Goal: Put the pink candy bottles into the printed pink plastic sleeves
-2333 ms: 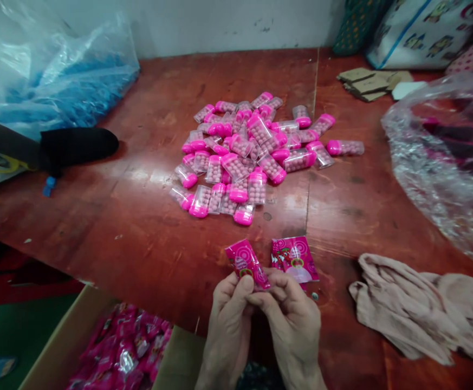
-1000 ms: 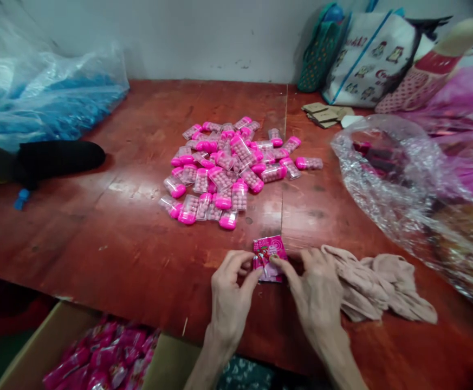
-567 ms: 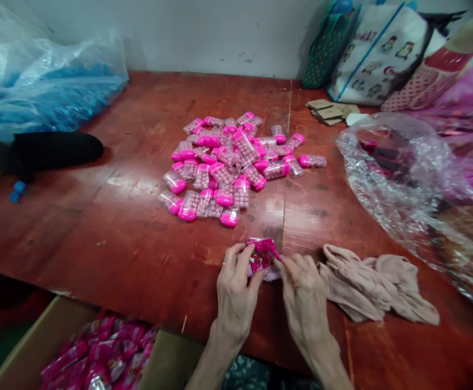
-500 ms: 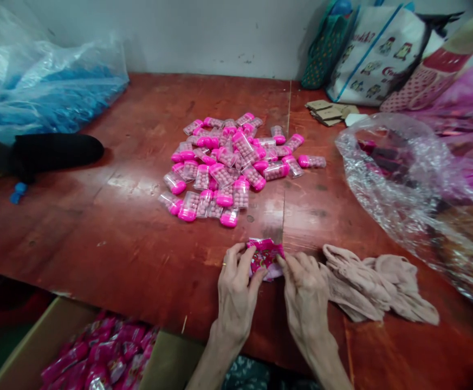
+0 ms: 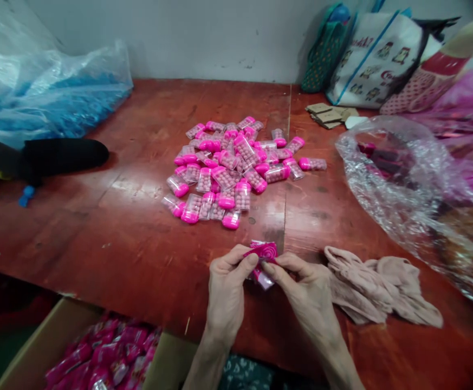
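Both hands meet over the near edge of the counter (image 5: pixel 118 227), the left hand (image 5: pixel 226 295) and right hand (image 5: pixel 307 295) each pinching one side of a small pink sachet (image 5: pixel 263 254) between thumb and forefinger, so that it is held just above the wood. The sachet appears to be thin printed film: light, limp and glossy, hence likely to slip or crumple; it is best held by its flat edges, as here, rather than by the middle. Toward the centre of the counter lies a heap of clear capsules with pink caps (image 5: pixel 230 168), small, rigid and apt to roll. A crumpled beige cloth (image 5: pixel 378 287) lies just right of the hands. The counter is worn, reddish, polished board with a seam running from front to back. Plastic bags occupy the left (image 5: pixel 49 92) and right (image 5: pixel 415 184) ends; tote bags (image 5: pixel 378 54) stand at the far right corner against a pale wall. Below the near edge, a cardboard box (image 5: pixel 98 355) holds more pink sachets.
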Motion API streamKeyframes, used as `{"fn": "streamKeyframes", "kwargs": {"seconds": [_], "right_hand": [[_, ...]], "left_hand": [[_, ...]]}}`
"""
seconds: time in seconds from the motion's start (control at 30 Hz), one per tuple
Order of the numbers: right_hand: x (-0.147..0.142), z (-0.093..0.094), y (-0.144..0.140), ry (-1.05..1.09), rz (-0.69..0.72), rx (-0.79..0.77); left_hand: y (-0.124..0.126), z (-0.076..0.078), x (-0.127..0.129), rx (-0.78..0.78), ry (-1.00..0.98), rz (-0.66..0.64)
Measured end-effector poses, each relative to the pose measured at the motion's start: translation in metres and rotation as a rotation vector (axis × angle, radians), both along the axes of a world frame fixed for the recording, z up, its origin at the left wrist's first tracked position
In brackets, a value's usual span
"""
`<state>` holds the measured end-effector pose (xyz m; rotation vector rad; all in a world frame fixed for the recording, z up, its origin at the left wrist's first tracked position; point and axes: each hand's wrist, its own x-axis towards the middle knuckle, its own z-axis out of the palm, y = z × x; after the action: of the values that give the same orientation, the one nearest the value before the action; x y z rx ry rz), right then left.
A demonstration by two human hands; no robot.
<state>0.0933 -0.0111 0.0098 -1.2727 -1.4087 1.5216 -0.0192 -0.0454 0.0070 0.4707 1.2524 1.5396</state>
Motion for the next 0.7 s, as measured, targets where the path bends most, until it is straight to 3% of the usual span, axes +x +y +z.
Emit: {"fn": "streamKeyframes", "kwargs": {"seconds": [0.1, 0.17, 0.27, 0.37, 0.47, 0.7], "right_hand": [[-0.005, -0.003, -0.004, 0.123, 0.025, -0.183], [-0.010, -0.005, -0.008, 0.136, 0.007, -0.193], [-0.018, -0.005, -0.013, -0.026, -0.025, 0.012], [-0.025, -0.002, -0.015, -0.189, -0.033, 0.285], [-0.027, 0.001, -0.015, -0.224, -0.025, 0.356], [-0.035, 0.001, -0.015, 0.115, -0.023, -0.130]], "left_hand": [[0.000, -0.002, 0.000, -0.034, -0.094, 0.134], [-0.001, -0.004, -0.001, -0.042, -0.168, 0.218], [-0.003, -0.006, -0.004, -0.059, -0.282, 0.270], [-0.003, -0.007, -0.005, -0.079, -0.329, 0.238], [-0.002, -0.005, -0.007, -0.084, -0.369, 0.208], [-0.005, -0.005, -0.015, -0.052, -0.346, 0.334]]}}
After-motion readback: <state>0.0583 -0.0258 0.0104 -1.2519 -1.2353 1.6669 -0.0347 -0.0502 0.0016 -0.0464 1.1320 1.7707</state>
